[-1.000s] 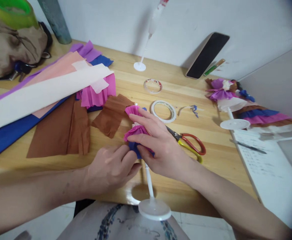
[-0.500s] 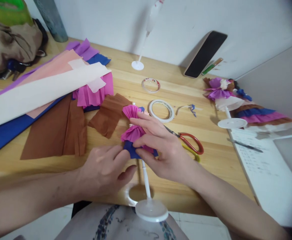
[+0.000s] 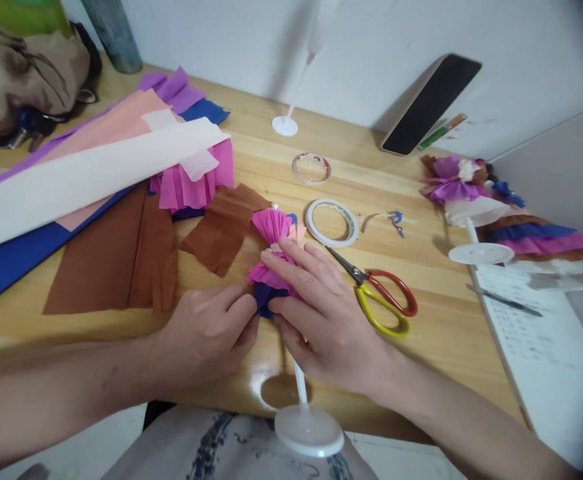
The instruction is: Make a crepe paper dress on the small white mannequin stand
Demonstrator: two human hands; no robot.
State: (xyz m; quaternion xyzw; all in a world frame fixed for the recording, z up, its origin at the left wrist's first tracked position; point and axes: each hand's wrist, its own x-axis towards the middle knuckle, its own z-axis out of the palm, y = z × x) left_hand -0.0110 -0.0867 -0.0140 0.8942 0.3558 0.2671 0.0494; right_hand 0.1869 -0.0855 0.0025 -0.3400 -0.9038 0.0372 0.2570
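A small paper doll (image 3: 271, 230) with pink crepe ruffles and a dark blue layer stands on a white stand (image 3: 308, 427) at the table's near edge. My left hand (image 3: 211, 330) pinches the blue crepe paper (image 3: 262, 297) at the doll's lower part, fingers closed on it. My right hand (image 3: 316, 313) wraps its fingers round the doll's pink and blue skirt from the right and holds it.
Crepe sheets in brown (image 3: 121, 257), white (image 3: 76, 180), blue, pink and purple lie at left. Tape rolls (image 3: 332, 222) (image 3: 311, 167), red and yellow scissors (image 3: 378, 297), a leaning phone (image 3: 428, 103), a finished doll (image 3: 466, 193), another white stand (image 3: 285, 123) and a paper with a pen (image 3: 508, 303) lie around.
My hands have drawn closer together on the doll's blue layer. The view has shifted slightly; the doll stays on its stand.
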